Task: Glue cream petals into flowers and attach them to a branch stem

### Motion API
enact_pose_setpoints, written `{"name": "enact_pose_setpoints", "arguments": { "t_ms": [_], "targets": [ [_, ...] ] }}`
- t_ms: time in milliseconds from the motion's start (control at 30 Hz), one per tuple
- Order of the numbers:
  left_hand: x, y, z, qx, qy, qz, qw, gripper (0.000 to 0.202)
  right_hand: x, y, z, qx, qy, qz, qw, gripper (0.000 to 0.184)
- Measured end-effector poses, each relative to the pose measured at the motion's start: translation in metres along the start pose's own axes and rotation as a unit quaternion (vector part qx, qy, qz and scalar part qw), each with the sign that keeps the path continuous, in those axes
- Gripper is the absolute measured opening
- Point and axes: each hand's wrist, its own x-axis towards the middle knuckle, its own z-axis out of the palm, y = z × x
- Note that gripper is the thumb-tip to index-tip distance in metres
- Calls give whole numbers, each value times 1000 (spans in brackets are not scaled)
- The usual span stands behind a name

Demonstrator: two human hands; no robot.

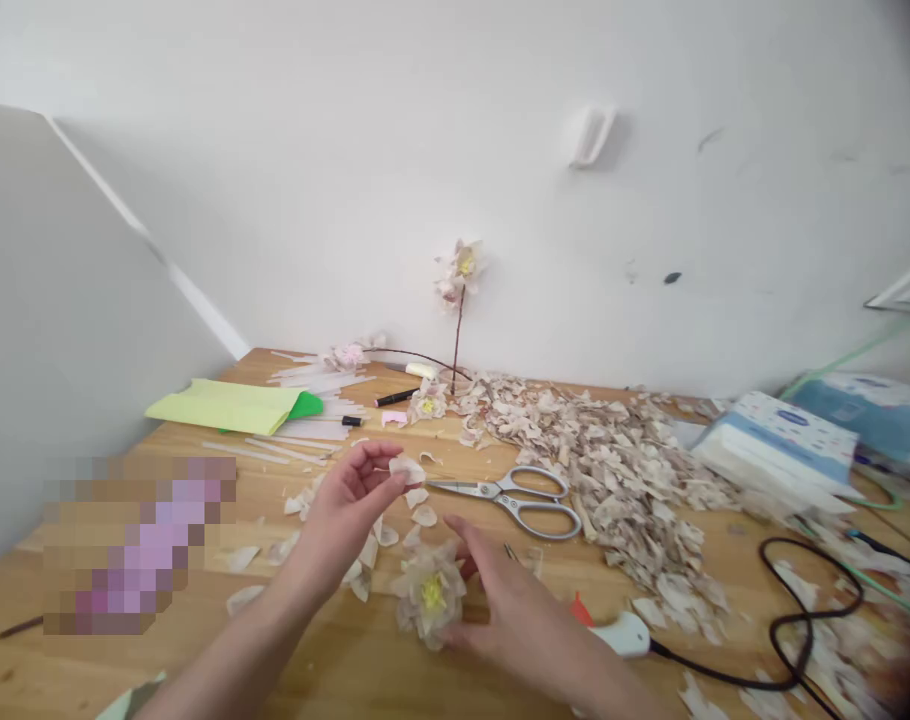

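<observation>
My left hand [365, 488] pinches a pale petal [405, 468] between thumb and fingertips, raised over the wooden table. To its lower right, my right hand [492, 590] has its thumb and fingers around the right side of an artificial flower [430, 594] with whitish petals and a yellow centre. Several loose petals [424, 515] lie between and beside the hands. Just beyond my right hand rest silver scissors [500, 493], blades pointing left. Under my right forearm sits a white corded tool [624, 636] with an orange part, mostly covered.
A large heap of dry petals [605, 450] spreads to the right, near tissue packs [781, 445] and a looping black cord [774, 600]. White sticks [312, 425] and yellow paper [226, 405] lie at left. A flower stem [459, 340] stands by the wall; a pixelated purple thing [159, 540] lies left.
</observation>
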Motion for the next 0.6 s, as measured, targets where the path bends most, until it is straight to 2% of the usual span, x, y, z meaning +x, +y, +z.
{"name": "enact_pose_setpoints", "arguments": {
  "t_ms": [133,267,367,467,600],
  "targets": [
    [-1,2,4,-22,6,-3,1000,27,7,-1,14,24,44,4,999,59],
    [0,13,10,-40,3,7,999,28,12,0,12,102,69,3,992,50],
    [5,23,14,-61,2,14,998,31,13,-1,-4,237,78,9,968,44],
    [13,29,22,-93,5,23,995,28,12,-4,-27,363,110,23,925,43],
    [25,25,37,-134,-7,4,991,25,7,-8,-53,405,194,35,893,42]
  ]
}}
